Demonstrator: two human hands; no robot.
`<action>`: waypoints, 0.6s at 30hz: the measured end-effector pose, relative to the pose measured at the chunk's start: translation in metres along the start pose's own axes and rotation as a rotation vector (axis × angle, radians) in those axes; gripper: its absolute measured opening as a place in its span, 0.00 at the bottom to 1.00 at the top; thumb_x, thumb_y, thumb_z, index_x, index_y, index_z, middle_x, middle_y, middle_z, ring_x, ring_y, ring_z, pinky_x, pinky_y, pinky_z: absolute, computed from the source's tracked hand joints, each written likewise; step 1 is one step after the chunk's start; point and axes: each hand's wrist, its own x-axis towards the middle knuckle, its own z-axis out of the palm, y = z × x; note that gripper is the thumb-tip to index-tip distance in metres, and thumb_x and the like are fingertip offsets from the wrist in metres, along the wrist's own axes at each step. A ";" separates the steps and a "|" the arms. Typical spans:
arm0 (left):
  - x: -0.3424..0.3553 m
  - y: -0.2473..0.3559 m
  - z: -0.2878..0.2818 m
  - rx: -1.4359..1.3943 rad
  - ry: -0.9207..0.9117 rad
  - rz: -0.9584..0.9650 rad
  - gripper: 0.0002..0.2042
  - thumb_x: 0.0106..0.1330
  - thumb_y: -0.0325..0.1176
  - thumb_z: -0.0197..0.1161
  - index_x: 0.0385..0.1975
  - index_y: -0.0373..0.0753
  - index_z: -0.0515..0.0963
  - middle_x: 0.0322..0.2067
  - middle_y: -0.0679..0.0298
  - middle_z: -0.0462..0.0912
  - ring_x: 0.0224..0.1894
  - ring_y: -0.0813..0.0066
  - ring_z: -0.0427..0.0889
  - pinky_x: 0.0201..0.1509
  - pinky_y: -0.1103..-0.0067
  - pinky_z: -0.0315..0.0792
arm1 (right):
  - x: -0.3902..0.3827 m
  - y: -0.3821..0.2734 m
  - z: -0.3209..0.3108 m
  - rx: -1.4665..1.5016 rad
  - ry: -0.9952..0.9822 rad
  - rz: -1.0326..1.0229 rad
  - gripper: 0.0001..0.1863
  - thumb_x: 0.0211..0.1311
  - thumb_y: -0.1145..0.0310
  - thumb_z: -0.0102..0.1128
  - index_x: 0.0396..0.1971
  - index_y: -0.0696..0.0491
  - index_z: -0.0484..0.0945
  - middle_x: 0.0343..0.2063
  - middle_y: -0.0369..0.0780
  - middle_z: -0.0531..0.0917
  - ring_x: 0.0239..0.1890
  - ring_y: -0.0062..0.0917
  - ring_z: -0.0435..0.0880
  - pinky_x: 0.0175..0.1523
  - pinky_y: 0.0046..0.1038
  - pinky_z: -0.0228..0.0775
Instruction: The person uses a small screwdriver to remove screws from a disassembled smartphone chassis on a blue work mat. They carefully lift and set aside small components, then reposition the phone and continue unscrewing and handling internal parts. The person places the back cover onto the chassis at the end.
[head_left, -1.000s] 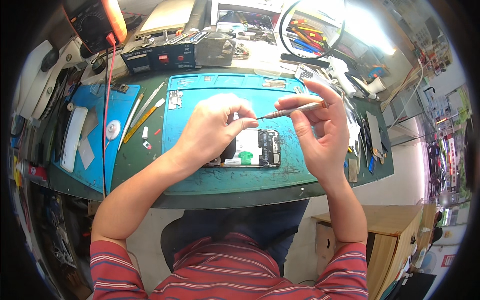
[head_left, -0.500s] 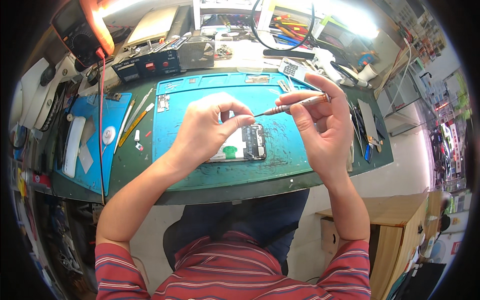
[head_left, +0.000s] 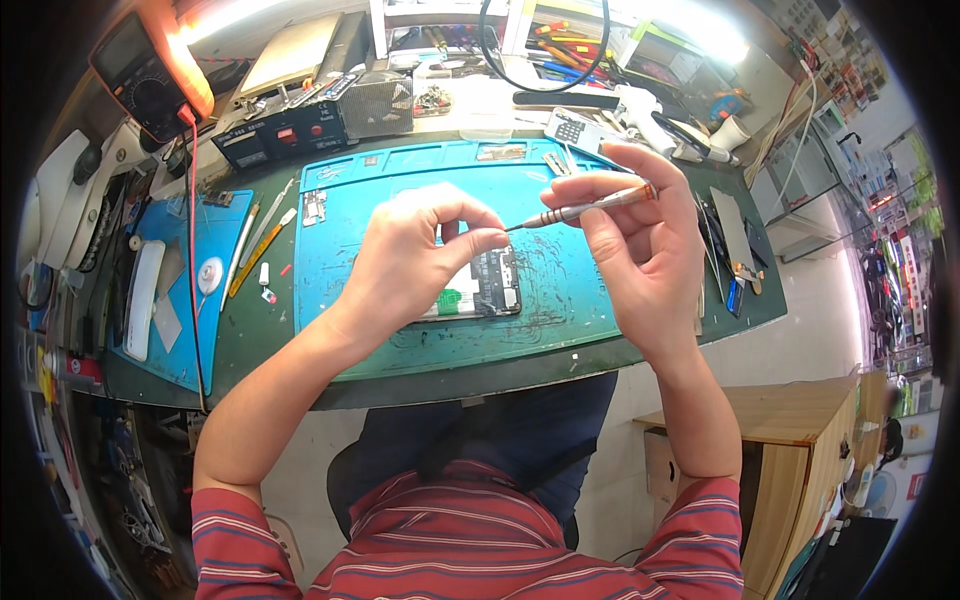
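Note:
In my right hand (head_left: 645,250) is a slim screwdriver (head_left: 580,212) with a grey and reddish-brown handle. It lies nearly level, its tip pointing left. My left hand (head_left: 415,245) is closed in a pinch, thumb and forefinger meeting right at that tip. Whether a small part sits between those fingers cannot be seen. Below my hands lies an opened phone (head_left: 492,283) with its inner parts bare and a green patch on a pale area. My left hand hides part of it. The phone rests on a blue work mat (head_left: 560,310).
A black power unit (head_left: 280,138) and an orange multimeter (head_left: 150,80) stand at the back left. A smaller blue mat (head_left: 205,330) with a white spool is on the left, beside a yellow knife (head_left: 262,250). Tweezers and tools (head_left: 735,290) lie at the right edge.
The bench and phone have shifted slightly left in the picture while my hands stay nearly in place. The screwdriver is still held with its tip at my left fingertips.

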 end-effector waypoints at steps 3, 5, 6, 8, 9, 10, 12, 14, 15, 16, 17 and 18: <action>0.000 -0.001 0.000 -0.081 -0.053 -0.100 0.07 0.68 0.31 0.76 0.38 0.35 0.88 0.30 0.72 0.84 0.30 0.89 0.74 0.35 0.84 0.70 | 0.000 -0.003 -0.001 0.033 0.028 0.077 0.24 0.74 0.80 0.61 0.66 0.59 0.68 0.41 0.45 0.90 0.46 0.27 0.92 0.55 0.27 0.83; 0.000 -0.001 0.001 -0.119 -0.080 -0.162 0.07 0.68 0.31 0.75 0.37 0.34 0.88 0.30 0.72 0.84 0.30 0.89 0.74 0.35 0.84 0.70 | 0.000 -0.005 -0.004 -0.116 -0.015 0.033 0.24 0.73 0.79 0.62 0.66 0.59 0.69 0.39 0.44 0.90 0.45 0.26 0.92 0.53 0.27 0.83; -0.001 -0.003 0.002 -0.099 -0.089 -0.139 0.07 0.69 0.31 0.75 0.38 0.35 0.88 0.29 0.73 0.84 0.31 0.90 0.74 0.35 0.84 0.70 | 0.000 -0.006 -0.006 -0.191 -0.036 0.011 0.24 0.73 0.79 0.63 0.66 0.59 0.70 0.38 0.44 0.90 0.44 0.26 0.92 0.53 0.27 0.83; -0.001 -0.008 0.007 -0.064 -0.113 -0.089 0.07 0.69 0.32 0.75 0.38 0.36 0.89 0.28 0.74 0.83 0.31 0.91 0.74 0.35 0.85 0.70 | 0.000 -0.003 -0.008 -0.199 -0.040 -0.021 0.24 0.73 0.78 0.65 0.66 0.59 0.71 0.36 0.43 0.90 0.42 0.25 0.93 0.51 0.27 0.84; -0.003 -0.005 0.008 -0.039 -0.134 -0.108 0.06 0.70 0.32 0.74 0.39 0.36 0.89 0.29 0.73 0.84 0.31 0.88 0.76 0.36 0.84 0.71 | 0.000 -0.002 -0.009 -0.202 -0.042 -0.037 0.24 0.72 0.78 0.65 0.66 0.59 0.71 0.35 0.42 0.90 0.41 0.25 0.93 0.50 0.27 0.84; -0.006 -0.002 0.010 -0.013 -0.154 -0.128 0.06 0.70 0.31 0.73 0.41 0.37 0.89 0.30 0.71 0.85 0.31 0.85 0.79 0.37 0.82 0.73 | 0.000 -0.001 -0.010 -0.245 -0.061 -0.050 0.25 0.72 0.78 0.65 0.66 0.59 0.72 0.35 0.42 0.90 0.41 0.25 0.93 0.50 0.26 0.84; -0.008 -0.005 0.013 0.074 -0.147 0.016 0.06 0.71 0.29 0.71 0.43 0.37 0.89 0.33 0.67 0.86 0.33 0.77 0.83 0.39 0.78 0.76 | 0.000 0.000 -0.012 -0.329 -0.098 -0.078 0.25 0.71 0.78 0.65 0.66 0.58 0.72 0.34 0.41 0.89 0.40 0.25 0.93 0.48 0.26 0.84; -0.010 -0.014 0.017 0.198 -0.090 0.345 0.08 0.70 0.25 0.68 0.47 0.38 0.88 0.38 0.62 0.87 0.37 0.66 0.86 0.43 0.73 0.79 | -0.002 0.006 -0.013 -0.377 -0.135 -0.083 0.25 0.70 0.79 0.66 0.66 0.58 0.73 0.32 0.41 0.89 0.39 0.26 0.93 0.47 0.26 0.84; -0.012 -0.016 0.016 0.204 -0.169 0.312 0.13 0.69 0.22 0.65 0.51 0.37 0.86 0.45 0.56 0.86 0.45 0.54 0.86 0.50 0.66 0.80 | -0.002 0.009 -0.013 -0.401 -0.153 -0.086 0.26 0.69 0.80 0.66 0.65 0.57 0.74 0.31 0.41 0.88 0.39 0.26 0.93 0.46 0.27 0.84; -0.012 -0.018 0.017 0.221 -0.170 0.324 0.13 0.69 0.22 0.65 0.51 0.37 0.86 0.45 0.56 0.86 0.46 0.54 0.86 0.51 0.66 0.80 | -0.003 0.010 -0.012 -0.428 -0.165 -0.096 0.26 0.69 0.80 0.66 0.65 0.57 0.74 0.31 0.41 0.88 0.38 0.26 0.93 0.46 0.27 0.83; -0.012 -0.021 0.019 0.237 -0.171 0.336 0.13 0.69 0.22 0.65 0.51 0.37 0.85 0.45 0.57 0.86 0.47 0.55 0.86 0.51 0.66 0.80 | -0.003 0.011 -0.011 -0.455 -0.176 -0.107 0.26 0.68 0.80 0.66 0.65 0.57 0.74 0.30 0.41 0.88 0.38 0.27 0.93 0.45 0.27 0.83; -0.012 -0.022 0.020 0.255 -0.172 0.347 0.13 0.69 0.22 0.65 0.51 0.37 0.85 0.45 0.57 0.86 0.48 0.55 0.85 0.52 0.66 0.80 | -0.003 0.011 -0.010 -0.482 -0.188 -0.118 0.26 0.68 0.81 0.66 0.65 0.57 0.74 0.30 0.41 0.87 0.37 0.27 0.93 0.44 0.28 0.83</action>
